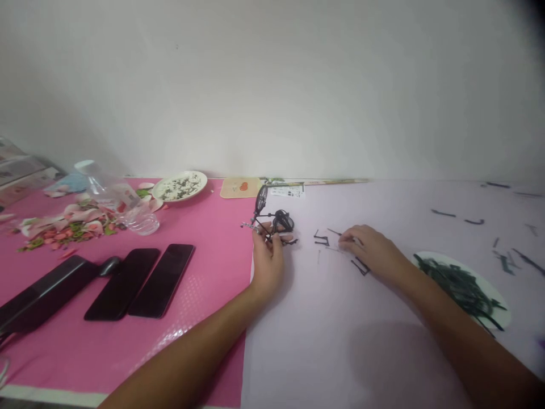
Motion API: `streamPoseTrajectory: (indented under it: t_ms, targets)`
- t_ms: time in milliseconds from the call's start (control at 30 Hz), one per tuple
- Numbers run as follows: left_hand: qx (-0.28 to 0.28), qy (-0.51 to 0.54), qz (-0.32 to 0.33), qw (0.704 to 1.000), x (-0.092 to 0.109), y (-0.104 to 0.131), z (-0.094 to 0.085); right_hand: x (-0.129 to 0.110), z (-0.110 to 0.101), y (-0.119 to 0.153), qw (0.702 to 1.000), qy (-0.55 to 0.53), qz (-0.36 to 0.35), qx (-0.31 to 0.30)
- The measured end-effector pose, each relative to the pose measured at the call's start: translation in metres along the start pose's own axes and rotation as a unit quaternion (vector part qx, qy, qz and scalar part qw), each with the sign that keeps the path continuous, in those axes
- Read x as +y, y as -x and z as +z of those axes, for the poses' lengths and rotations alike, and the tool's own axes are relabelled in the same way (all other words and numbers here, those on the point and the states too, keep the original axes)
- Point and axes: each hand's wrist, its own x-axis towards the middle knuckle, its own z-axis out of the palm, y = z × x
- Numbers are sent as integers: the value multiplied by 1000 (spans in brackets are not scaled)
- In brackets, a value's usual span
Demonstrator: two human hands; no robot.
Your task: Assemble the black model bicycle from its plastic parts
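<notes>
My left hand [268, 255] is closed around a small black model bicycle [272, 216], raised a little above the pale sheet, with its spoked wheels and thin frame standing above my fingers. My right hand [361, 244] rests low over the sheet with its fingertips pinched together. A thin dark rod [334, 232] shows beside these fingertips; whether they grip it, I cannot tell. Between the hands lie a small black bracket-shaped part [322, 241] and a few fine pieces. Another angled black part [360, 267] lies just below my right hand.
A white plate [504, 289] of dark parts stands right, with several loose pieces beyond. On the pink left side lie two phones [162, 281], a long black object [46, 292], a clear bottle [106, 190], petals [68, 227] and a plate [204, 180] of pale bits. A wall rises behind.
</notes>
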Motion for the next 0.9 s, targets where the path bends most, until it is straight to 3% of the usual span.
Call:
streamPoseTrajectory:
  t_ms: [233,500,900]
  targets:
    - [-8,-9,1,1000,0,0,1,-6,-5,2,999,17,3,-49]
    - [-6,7,-15,1000,0,0,0,8,-5,1,999,3,-9,-48]
    - [-10,-4,-2,1000,-2,-1,-1,-4,-5,4,997,8,-10,-70]
